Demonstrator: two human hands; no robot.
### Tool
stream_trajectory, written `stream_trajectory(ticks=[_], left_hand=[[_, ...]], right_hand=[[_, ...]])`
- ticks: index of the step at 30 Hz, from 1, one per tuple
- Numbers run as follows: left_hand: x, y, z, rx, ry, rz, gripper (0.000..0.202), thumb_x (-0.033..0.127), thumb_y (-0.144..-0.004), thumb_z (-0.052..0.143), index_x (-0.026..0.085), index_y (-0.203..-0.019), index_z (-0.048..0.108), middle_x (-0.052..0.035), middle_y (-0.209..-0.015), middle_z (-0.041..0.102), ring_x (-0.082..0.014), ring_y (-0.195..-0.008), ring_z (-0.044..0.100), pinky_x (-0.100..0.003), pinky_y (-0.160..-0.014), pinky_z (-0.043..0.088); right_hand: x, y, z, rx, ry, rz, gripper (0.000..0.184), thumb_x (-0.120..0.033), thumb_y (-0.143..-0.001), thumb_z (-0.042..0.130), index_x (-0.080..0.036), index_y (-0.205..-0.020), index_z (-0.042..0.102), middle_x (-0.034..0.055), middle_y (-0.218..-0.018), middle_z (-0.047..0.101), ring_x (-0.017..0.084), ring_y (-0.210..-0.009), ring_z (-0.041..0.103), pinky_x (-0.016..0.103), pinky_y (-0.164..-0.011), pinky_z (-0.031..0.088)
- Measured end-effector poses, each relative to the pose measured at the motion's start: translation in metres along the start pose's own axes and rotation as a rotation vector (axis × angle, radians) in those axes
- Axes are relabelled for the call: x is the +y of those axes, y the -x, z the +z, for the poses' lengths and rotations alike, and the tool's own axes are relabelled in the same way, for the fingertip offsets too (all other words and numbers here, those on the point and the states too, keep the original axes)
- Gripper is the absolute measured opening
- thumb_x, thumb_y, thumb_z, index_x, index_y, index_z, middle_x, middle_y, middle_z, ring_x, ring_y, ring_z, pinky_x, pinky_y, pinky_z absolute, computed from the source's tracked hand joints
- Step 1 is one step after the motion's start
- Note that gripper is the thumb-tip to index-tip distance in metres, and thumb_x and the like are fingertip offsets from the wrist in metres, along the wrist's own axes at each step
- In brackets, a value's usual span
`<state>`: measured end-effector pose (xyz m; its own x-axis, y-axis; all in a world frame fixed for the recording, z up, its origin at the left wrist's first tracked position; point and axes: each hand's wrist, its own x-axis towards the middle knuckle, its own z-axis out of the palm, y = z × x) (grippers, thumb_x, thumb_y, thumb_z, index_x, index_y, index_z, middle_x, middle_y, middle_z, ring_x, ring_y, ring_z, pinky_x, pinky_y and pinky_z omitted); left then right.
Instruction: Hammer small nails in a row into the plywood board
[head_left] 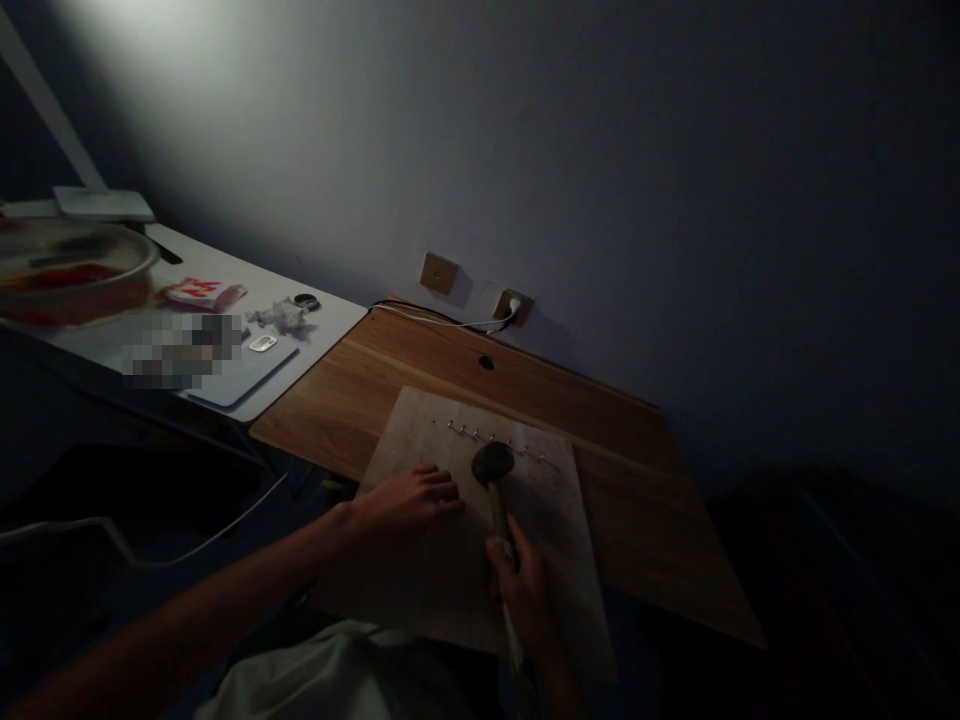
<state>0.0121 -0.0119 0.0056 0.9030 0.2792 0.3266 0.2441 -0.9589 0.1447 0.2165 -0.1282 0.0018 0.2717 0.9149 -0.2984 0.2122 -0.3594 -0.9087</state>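
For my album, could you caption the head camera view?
Right hand holding a mallet over a board with a row of nails; left hand alongside.

White table [337, 318] at left: lamp base [103, 204] at back, round basin [148, 256] near frame edge, red-and-white packet [201, 291] beside it. Crumpled wrapper [285, 317] next to 1 dark round item [306, 300]. Flat pale slab [251, 380] nearer front, small oval item [263, 344] on it. Wall, dim [637, 200]: 2 plates, left plate [439, 272] bare, right plate [526, 305] with 1 white plug [514, 306].
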Motion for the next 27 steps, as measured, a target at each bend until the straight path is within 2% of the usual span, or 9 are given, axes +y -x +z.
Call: stream_trajectory(ticks=[3, 5, 9, 12, 15, 18, 27], left_hand=[[-0.007, 0.004, 0.003, 0.015, 0.048, -0.053, 0.019, 0.012, -0.093, 0.057, 0.019, -0.111, 0.062, -0.0087, -0.101, 0.067, -0.0215, -0.093, 0.063, -0.032, -0.085, 0.048], [-0.017, 0.008, 0.003, 0.046, 0.095, -0.142, 0.028, 0.008, -0.093, 0.052, 0.019, -0.118, 0.061, -0.0095, -0.107, 0.066, -0.0198, -0.094, 0.064, -0.029, -0.084, 0.049], [-0.051, 0.009, -0.001, 0.182, 0.178, -0.390, 0.035, 0.004, -0.095, 0.039, 0.016, -0.121, 0.060, -0.0111, -0.111, 0.064, -0.0164, -0.091, 0.066, -0.026, -0.080, 0.052], [-0.074, 0.004, -0.001, 0.258, 0.201, -0.499, 0.032, 0.005, -0.094, 0.042, 0.015, -0.117, 0.062, -0.0109, -0.107, 0.066, -0.0169, -0.093, 0.066, -0.027, -0.083, 0.053], [-0.088, -0.003, 0.003, 0.273, 0.217, -0.556, 0.033, 0.004, -0.090, 0.046, 0.015, -0.117, 0.063, -0.0107, -0.102, 0.069, -0.0182, -0.092, 0.067, -0.029, -0.083, 0.054], [-0.092, -0.009, 0.007, 0.290, 0.231, -0.601, 0.034, 0.004, -0.089, 0.047, 0.014, -0.116, 0.064, -0.0107, -0.099, 0.070, -0.0180, -0.089, 0.067, -0.030, -0.083, 0.054], [-0.094, -0.019, 0.009, 0.272, 0.273, -0.583, 0.037, 0.003, -0.084, 0.052, 0.016, -0.117, 0.066, -0.0088, -0.093, 0.072, -0.0180, -0.087, 0.067, -0.027, -0.081, 0.053]], right_hand=[[0.004, -0.001, -0.001, 0.020, 0.009, -0.026, 0.073, -0.058, -0.079, 0.066, -0.012, -0.136, 0.058, -0.0048, -0.064, 0.053, 0.012, -0.047, 0.049, 0.023, -0.041, 0.042], [0.009, -0.003, -0.002, 0.020, -0.001, -0.025, 0.074, -0.057, -0.080, 0.065, -0.012, -0.138, 0.057, -0.0053, -0.061, 0.053, 0.012, -0.046, 0.049, 0.023, -0.040, 0.042], [0.019, -0.007, -0.004, -0.004, -0.015, -0.016, 0.071, -0.054, -0.081, 0.067, -0.016, -0.140, 0.056, -0.0005, -0.070, 0.064, 0.013, -0.048, 0.054, 0.022, -0.041, 0.043], [0.022, -0.008, -0.004, -0.014, -0.012, -0.022, 0.070, -0.052, -0.084, 0.065, -0.014, -0.142, 0.053, 0.0021, -0.077, 0.067, 0.012, -0.048, 0.055, 0.023, -0.042, 0.045], [0.022, -0.009, -0.004, -0.009, 0.000, -0.027, 0.070, -0.052, -0.085, 0.063, -0.012, -0.141, 0.052, 0.0016, -0.076, 0.066, 0.012, -0.047, 0.054, 0.024, -0.042, 0.046], [0.021, -0.007, -0.004, 0.007, -0.004, -0.022, 0.068, -0.054, -0.085, 0.064, -0.013, -0.138, 0.054, 0.0008, -0.077, 0.066, 0.011, -0.046, 0.053, 0.023, -0.041, 0.046], [0.020, -0.008, -0.002, -0.026, -0.012, -0.041, 0.069, -0.054, -0.085, 0.062, -0.011, -0.139, 0.052, -0.0016, -0.070, 0.063, 0.010, -0.044, 0.050, 0.021, -0.039, 0.043]])
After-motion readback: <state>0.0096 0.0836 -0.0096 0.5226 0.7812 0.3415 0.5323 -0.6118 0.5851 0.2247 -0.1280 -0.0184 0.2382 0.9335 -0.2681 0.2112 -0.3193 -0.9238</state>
